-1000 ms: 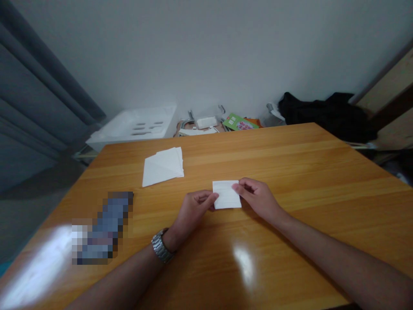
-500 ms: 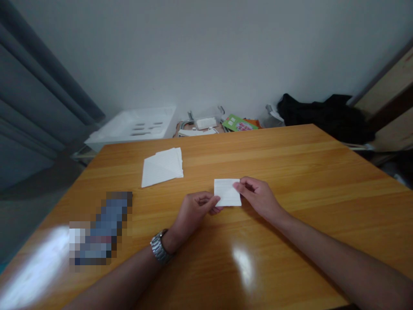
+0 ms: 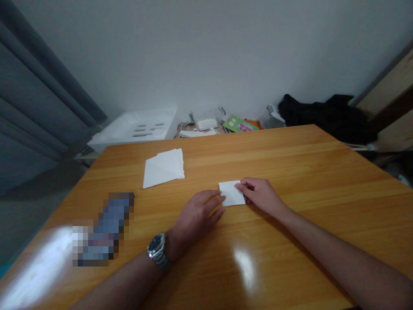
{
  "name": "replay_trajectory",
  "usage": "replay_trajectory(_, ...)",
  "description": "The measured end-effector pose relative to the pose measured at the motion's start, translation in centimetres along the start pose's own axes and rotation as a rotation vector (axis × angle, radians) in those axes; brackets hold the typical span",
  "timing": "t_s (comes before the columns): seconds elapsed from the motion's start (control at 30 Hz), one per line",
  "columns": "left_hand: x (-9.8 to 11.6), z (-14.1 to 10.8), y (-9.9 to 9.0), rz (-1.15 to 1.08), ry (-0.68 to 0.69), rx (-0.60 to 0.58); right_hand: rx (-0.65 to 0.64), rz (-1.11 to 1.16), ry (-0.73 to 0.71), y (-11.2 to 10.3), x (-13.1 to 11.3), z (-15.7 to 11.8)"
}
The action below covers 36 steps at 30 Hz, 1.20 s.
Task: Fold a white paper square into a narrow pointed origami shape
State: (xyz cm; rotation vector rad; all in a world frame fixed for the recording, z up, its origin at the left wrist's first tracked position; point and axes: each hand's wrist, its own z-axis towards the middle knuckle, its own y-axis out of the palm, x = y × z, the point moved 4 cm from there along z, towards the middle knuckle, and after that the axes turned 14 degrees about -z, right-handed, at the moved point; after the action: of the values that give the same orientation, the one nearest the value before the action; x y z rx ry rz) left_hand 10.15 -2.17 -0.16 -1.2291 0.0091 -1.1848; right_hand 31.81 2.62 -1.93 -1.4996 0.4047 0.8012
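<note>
A small white folded paper (image 3: pixel 231 194) with faint ruled lines is in front of me, just above or on the wooden table (image 3: pixel 284 159); I cannot tell which. My right hand (image 3: pixel 258 193) pinches its right edge, thumb on top and fingers beneath. At the paper's left edge, my left hand (image 3: pixel 203 211) lies palm down with its fingers apart, fingertips beside or touching the edge. A metal watch (image 3: pixel 158 249) circles my left wrist. Farther back to the left, several white paper sheets (image 3: pixel 164 168) lie overlapping.
A pixelated, dark flat object (image 3: pixel 108 228) lies on the table's left side. Beyond the far edge are a white tray-like piece with slots (image 3: pixel 135 125), a green booklet (image 3: pixel 241 124) among clutter, and black cloth (image 3: pixel 325 118). A grey curtain (image 3: pixel 38 86) hangs at left.
My left hand has let go of the paper's lower left corner and turned palm down, fingers spread. The paper has shifted slightly right, still in my right hand.
</note>
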Motion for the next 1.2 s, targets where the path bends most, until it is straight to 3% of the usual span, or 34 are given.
replay_trajectory(0.2,0.2,-0.1,0.8,0.093,0.041,-0.196,0.024,-0.160,-0.049,-0.1,-0.2,0.2)
replay_trajectory(0.37,0.0,-0.3,1.1,0.126,0.009,-0.260,0.094,-0.362,-0.129,-0.5,-0.2,0.3)
replay_trajectory(0.53,0.0,-0.3,1.2,0.166,0.014,-0.282,0.235,-0.492,-0.356,-1.1,-1.5,0.1)
replay_trajectory(0.63,0.3,-0.3,1.1,0.195,0.011,-0.283,0.136,-0.468,-0.575,-0.4,-2.2,-0.1)
replay_trajectory(0.73,0.5,-0.3,1.1,0.199,0.022,-0.280,0.035,-0.417,-0.685,0.6,-2.1,-0.2)
replay_trajectory(1.0,0.6,-0.4,1.2,0.202,0.071,-0.275,-0.079,-0.447,-0.689,1.5,-1.3,-0.5)
replay_trajectory(1.2,0.9,0.0,1.0,0.207,0.060,-0.255,-0.085,-0.562,-0.700,1.5,-1.7,-0.6)
